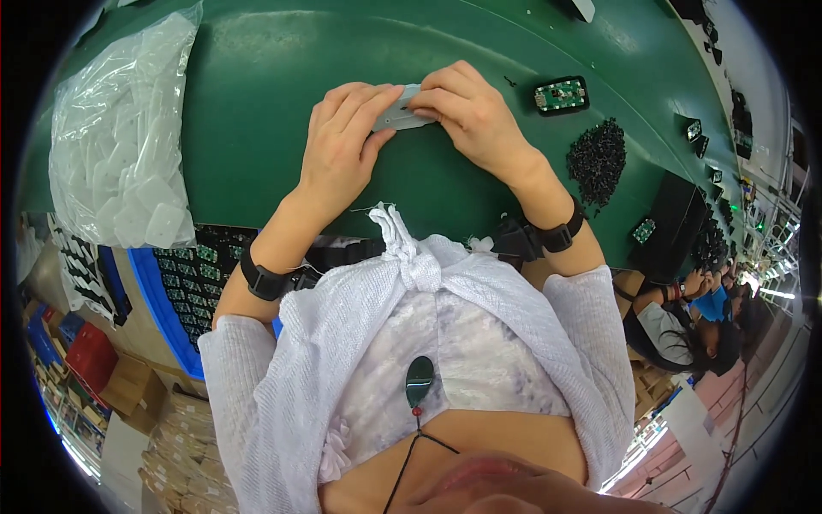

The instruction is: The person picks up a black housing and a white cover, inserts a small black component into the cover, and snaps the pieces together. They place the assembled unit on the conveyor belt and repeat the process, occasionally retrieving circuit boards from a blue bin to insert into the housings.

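Observation:
Both hands are on a pale grey, flat plastic cover (pixel 402 116) above the green table. My left hand (pixel 338 144) grips its left end, thumb along the near edge and fingers over the top. My right hand (pixel 473 111) has its fingers closed at the right end, and they hide that part of the cover. A small dark spot shows on the cover beside my right fingertips; whether it is a hole or a tiny part I cannot tell. To the right lies a green circuit board in a black case (pixel 561 95), with a pile of small black parts (pixel 597 163) nearer me.
A clear bag of white plastic covers (pixel 128 128) lies on the left of the green table (pixel 257 77). Below it stands a blue tray (pixel 147 283) with rows of circuit boards. A black box (pixel 668 224) sits at the right edge. Farther right, a co-worker (pixel 676 330) is seated.

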### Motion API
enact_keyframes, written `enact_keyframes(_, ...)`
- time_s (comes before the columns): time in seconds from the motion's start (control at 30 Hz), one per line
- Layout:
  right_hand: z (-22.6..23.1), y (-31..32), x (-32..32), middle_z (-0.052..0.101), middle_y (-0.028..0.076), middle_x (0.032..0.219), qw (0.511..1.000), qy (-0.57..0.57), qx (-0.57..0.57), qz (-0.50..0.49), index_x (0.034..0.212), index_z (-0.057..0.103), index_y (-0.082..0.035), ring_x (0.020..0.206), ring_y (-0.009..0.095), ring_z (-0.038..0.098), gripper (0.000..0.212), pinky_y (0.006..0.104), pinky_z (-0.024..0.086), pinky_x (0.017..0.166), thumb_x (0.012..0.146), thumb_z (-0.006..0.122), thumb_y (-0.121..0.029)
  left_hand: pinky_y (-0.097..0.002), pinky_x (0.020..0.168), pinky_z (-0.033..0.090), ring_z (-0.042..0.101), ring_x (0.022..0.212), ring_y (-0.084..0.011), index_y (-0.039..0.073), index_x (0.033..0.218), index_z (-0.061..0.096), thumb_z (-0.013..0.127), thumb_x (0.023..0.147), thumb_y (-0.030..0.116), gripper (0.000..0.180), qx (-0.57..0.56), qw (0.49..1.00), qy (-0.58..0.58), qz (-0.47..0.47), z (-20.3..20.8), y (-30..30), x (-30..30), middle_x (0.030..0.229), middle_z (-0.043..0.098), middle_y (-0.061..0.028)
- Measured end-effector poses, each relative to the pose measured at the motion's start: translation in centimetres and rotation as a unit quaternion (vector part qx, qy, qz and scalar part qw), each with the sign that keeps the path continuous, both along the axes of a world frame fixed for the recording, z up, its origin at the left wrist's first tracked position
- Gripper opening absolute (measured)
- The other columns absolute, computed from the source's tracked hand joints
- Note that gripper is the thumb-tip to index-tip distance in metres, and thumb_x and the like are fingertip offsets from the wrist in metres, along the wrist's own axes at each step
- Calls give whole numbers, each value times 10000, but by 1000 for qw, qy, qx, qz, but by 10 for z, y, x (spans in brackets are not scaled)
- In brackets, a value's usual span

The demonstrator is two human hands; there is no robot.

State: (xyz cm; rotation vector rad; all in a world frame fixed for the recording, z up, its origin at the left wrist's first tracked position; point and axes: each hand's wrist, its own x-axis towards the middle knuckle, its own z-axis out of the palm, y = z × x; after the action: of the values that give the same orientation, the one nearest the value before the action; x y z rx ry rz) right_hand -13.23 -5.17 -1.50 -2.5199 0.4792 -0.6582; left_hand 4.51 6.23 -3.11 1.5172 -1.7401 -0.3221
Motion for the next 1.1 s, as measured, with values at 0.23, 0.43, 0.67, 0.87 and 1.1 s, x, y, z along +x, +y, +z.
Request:
enact_keyframes(0.23, 0, -4, 1, 582, 56, 916, 999, 17, 24, 14, 928, 656, -60, 836, 255, 551, 193, 347, 486, 715, 748, 679, 5, -382, 888, 413, 546, 1095, -259, 89, 1242, 591, 684, 755, 11, 502, 3, 1000, -4, 3, 0, 1, 0, 1178, 620, -46)
enact_keyframes(0.43, 5, 2, 4, 578, 56, 907, 1000, 11, 8, -9, 932, 650, -60, 831, 252, 551, 229, 348, 489, 698, 719, 673, 22, -377, 884, 413, 546, 1096, -247, 91, 1234, 597, 680, 754, 7, 495, 4, 1000, -5, 2, -1, 0, -1, 1177, 620, -40)
enact_keyframes(0.67, 6, 0, 4, 585, 55, 903, 996, 51, -69, 11, 953, 650, -59, 842, 247, 568, 272, 342, 501, 713, 692, 673, 18, -377, 884, 415, 545, 1096, -244, 89, 1231, 598, 682, 746, 3, 500, 2, 1000, -10, 1, -1, -1, -1, 1185, 616, -37)
enact_keyframes(0.87, 34, -4, -21, 634, 49, 1002, 988, 41, -136, -67, 1064, 683, -109, 915, 265, 593, 338, 379, 478, 772, 732, 726, -67, -379, 884, 416, 546, 1097, -249, 86, 1234, 595, 678, 741, -10, 509, 0, 1000, -7, 0, -1, 0, 0, 1182, 618, -40)
enact_keyframes(1.1, 64, -29, -112, 560, 77, 1308, 958, 186, -39, -215, 1276, 599, -136, 1144, 306, 544, 543, 388, 448, 956, 754, 742, -102, -377, 886, 418, 546, 1114, -245, 90, 1253, 589, 661, 738, -40, 536, 16, 999, -41, -31, 7, -6, 2, 1180, 622, -53)
